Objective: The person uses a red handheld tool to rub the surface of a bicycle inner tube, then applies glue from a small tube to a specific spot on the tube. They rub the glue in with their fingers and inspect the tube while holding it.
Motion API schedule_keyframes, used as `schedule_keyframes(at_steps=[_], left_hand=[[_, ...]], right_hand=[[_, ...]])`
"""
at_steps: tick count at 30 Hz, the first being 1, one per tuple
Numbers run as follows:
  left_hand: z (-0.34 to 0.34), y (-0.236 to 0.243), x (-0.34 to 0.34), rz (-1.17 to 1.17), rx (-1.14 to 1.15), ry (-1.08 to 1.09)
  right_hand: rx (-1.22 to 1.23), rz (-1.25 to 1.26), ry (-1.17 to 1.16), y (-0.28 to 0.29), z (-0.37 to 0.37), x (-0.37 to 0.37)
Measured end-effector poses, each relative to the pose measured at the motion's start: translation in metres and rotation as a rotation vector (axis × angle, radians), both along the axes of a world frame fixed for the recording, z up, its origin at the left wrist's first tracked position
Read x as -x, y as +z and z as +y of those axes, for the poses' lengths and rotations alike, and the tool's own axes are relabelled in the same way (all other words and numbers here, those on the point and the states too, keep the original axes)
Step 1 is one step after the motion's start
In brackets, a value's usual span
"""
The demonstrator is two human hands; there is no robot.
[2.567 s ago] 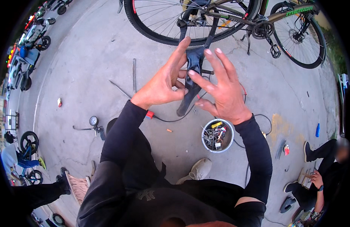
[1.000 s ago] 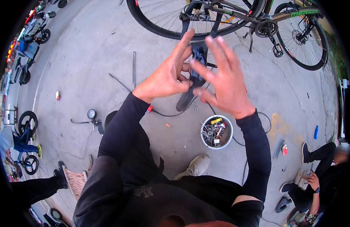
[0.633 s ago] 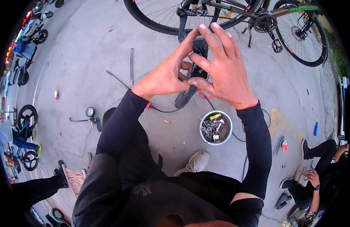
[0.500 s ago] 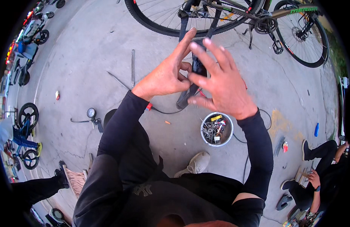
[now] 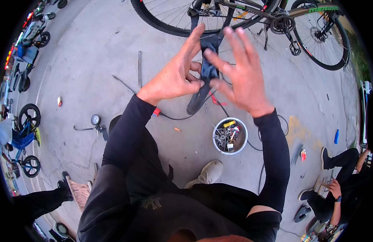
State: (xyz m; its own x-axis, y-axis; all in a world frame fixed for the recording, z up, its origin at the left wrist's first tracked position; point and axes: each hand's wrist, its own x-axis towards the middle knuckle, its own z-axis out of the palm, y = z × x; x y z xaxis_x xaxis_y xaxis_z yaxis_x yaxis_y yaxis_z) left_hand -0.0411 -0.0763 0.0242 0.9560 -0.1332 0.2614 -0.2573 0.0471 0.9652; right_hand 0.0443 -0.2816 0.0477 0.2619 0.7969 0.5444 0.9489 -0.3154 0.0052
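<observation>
A black bicycle inner tube [image 5: 211,71] hangs out from the rear wheel of a bicycle [image 5: 271,17], flattened wide and shiny between my hands, its lower loop just above the ground. My left hand [image 5: 176,72] pinches the left edge of the tube between thumb and curled fingers, the index finger stretched upward. To the right of the tube, my right hand [image 5: 247,78] is raised with its fingers spread and holds nothing. Motion blurs those fingers, and the index fingertip overlaps the tube's right edge; whether it touches cannot be told.
A metal bowl of small parts [image 5: 230,151] stands below my right hand. Two metal levers [image 5: 139,70], a pressure gauge [image 5: 96,120] and a black hose [image 5: 261,173] lie on the concrete. A seated person [image 5: 335,187] is at right, a child's bike [image 5: 28,139] at left.
My right hand has moved up and right, away from the left hand, uncovering more of the shiny tube. The left hand keeps its grip and has barely shifted.
</observation>
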Motion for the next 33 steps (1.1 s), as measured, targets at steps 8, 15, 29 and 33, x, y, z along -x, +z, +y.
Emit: schedule_keyframes(at_steps=[8, 15, 29, 33], left_hand=[[0.0, 0.001, -0.007, -0.132, -0.045, 0.172], [-0.007, -0.001, -0.011, -0.074, 0.065, 0.21], [0.049, -0.019, -0.026, -0.06, 0.311, 0.394], [0.041, -0.013, -0.037, 0.067, 0.202, 0.384]], right_hand=[[-0.156, 1.433, -0.079, -0.051, -0.034, -0.022], [-0.256, 1.99, 0.303, -0.084, -0.016, 0.033], [-0.161, 1.343, -0.084, -0.086, -0.036, 0.077], [-0.203, 1.339, -0.067, -0.103, -0.05, 0.084]])
